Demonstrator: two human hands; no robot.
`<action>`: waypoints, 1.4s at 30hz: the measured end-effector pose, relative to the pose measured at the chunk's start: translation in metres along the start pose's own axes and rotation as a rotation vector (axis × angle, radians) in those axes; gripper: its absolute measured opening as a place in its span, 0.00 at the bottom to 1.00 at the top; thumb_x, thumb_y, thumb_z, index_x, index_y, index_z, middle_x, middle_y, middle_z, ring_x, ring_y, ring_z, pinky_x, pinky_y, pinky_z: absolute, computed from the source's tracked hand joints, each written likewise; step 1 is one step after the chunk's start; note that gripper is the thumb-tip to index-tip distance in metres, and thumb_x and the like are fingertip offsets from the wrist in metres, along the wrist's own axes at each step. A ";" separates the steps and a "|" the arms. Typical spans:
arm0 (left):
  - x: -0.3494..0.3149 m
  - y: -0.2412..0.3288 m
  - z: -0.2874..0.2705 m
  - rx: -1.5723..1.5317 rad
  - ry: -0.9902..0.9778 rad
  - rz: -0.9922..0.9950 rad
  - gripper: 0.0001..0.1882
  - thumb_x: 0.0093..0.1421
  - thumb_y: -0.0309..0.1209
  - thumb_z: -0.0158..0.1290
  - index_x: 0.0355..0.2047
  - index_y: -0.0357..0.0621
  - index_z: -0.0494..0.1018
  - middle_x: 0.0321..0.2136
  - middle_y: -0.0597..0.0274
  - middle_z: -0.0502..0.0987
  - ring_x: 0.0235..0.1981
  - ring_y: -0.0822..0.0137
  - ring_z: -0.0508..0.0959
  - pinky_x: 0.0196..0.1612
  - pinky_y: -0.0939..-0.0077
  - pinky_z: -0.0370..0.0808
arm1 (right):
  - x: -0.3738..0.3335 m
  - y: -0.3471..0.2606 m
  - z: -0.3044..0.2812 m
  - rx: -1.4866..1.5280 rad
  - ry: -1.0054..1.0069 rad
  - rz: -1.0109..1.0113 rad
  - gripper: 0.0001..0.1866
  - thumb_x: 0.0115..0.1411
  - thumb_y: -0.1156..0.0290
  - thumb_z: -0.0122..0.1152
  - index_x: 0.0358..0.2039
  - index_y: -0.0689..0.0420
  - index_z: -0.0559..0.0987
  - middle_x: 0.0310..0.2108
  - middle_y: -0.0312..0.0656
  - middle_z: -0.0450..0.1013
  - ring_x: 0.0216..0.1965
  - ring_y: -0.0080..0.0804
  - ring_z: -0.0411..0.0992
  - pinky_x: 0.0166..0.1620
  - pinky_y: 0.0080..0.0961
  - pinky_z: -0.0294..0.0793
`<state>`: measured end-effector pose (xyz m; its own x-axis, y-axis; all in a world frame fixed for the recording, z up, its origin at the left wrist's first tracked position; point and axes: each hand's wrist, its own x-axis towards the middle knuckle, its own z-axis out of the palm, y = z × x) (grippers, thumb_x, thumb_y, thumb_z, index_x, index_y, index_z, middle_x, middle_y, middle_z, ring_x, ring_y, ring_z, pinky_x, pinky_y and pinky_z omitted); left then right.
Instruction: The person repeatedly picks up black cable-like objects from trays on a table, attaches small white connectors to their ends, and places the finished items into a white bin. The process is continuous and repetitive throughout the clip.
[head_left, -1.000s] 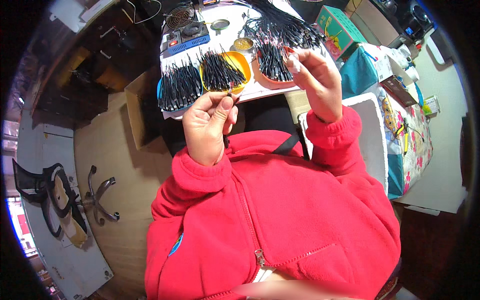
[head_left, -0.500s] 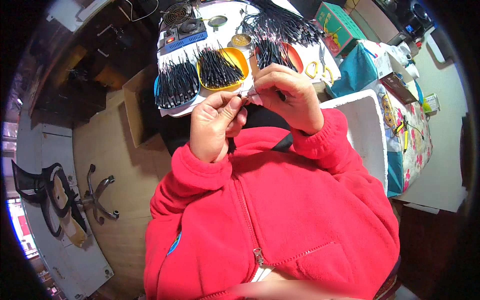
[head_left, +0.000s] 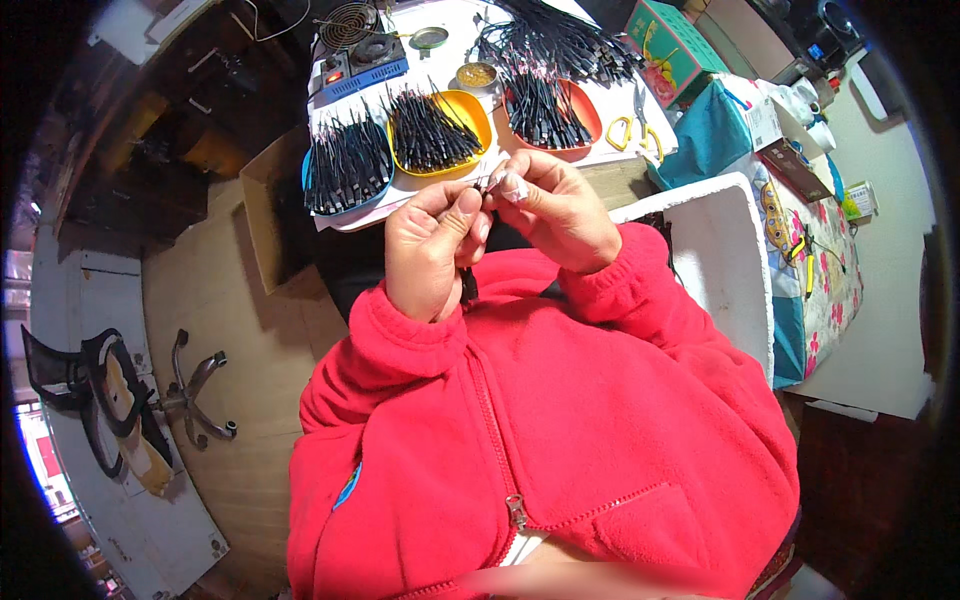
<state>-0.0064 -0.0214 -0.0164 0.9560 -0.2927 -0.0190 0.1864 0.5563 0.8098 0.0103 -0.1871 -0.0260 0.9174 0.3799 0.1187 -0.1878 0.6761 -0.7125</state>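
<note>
My left hand is closed around a short black cable, whose plug end hangs below the palm. At the cable's upper end, my right hand pinches thin wires between thumb and forefinger, right against the left fingertips. Something white is wrapped on a right fingertip. The wire ends are mostly hidden by the fingers. Beyond my hands, a blue tray, a yellow tray and a red tray hold bundles of similar black cables.
On the white table stand a small electric stove, a round tin, a heap of black cables and yellow-handled scissors. A white foam box is at my right. A cardboard box stands on the left.
My right hand has lowered and drawn nearer my body, its fingers still at the cable's end, so the red tray now shows more fully. The left hand stays nearly in place.
</note>
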 end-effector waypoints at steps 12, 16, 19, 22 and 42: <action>-0.008 0.001 0.007 0.342 0.059 0.230 0.07 0.62 0.26 0.53 0.36 0.32 0.74 0.22 0.65 0.73 0.21 0.81 0.68 0.23 0.89 0.64 | -0.006 -0.019 0.009 -0.418 0.161 -0.036 0.09 0.61 0.71 0.59 0.38 0.62 0.75 0.29 0.31 0.71 0.28 0.14 0.65 0.31 0.12 0.65; -0.009 -0.005 0.011 0.583 0.116 0.416 0.06 0.62 0.24 0.53 0.36 0.32 0.75 0.23 0.67 0.75 0.24 0.80 0.72 0.28 0.87 0.70 | -0.015 -0.030 0.018 -0.642 0.067 -0.066 0.09 0.64 0.71 0.55 0.40 0.64 0.74 0.33 0.35 0.72 0.31 0.15 0.67 0.34 0.11 0.67; -0.008 -0.007 0.010 0.574 0.088 0.398 0.06 0.62 0.25 0.53 0.36 0.33 0.75 0.23 0.67 0.75 0.24 0.80 0.72 0.28 0.87 0.69 | -0.013 -0.025 0.021 -0.653 0.082 -0.099 0.07 0.60 0.77 0.58 0.38 0.65 0.75 0.33 0.36 0.73 0.35 0.17 0.69 0.39 0.15 0.70; -0.006 -0.004 0.005 0.394 0.045 0.266 0.07 0.62 0.26 0.53 0.37 0.33 0.75 0.22 0.67 0.75 0.21 0.81 0.70 0.24 0.89 0.65 | -0.012 -0.021 0.018 -0.939 0.038 -0.402 0.07 0.57 0.81 0.60 0.37 0.65 0.76 0.33 0.37 0.74 0.37 0.20 0.72 0.39 0.18 0.73; -0.007 -0.008 0.008 0.349 0.082 0.265 0.08 0.61 0.27 0.55 0.38 0.34 0.76 0.23 0.66 0.76 0.20 0.82 0.68 0.22 0.90 0.60 | -0.015 -0.022 0.015 -0.528 0.116 -0.143 0.09 0.60 0.74 0.60 0.39 0.64 0.75 0.34 0.37 0.75 0.33 0.17 0.70 0.37 0.14 0.70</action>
<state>-0.0164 -0.0307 -0.0182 0.9779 -0.1047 0.1809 -0.1417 0.3038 0.9421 -0.0040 -0.1981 -0.0021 0.9589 0.2157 0.1842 0.1153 0.2968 -0.9480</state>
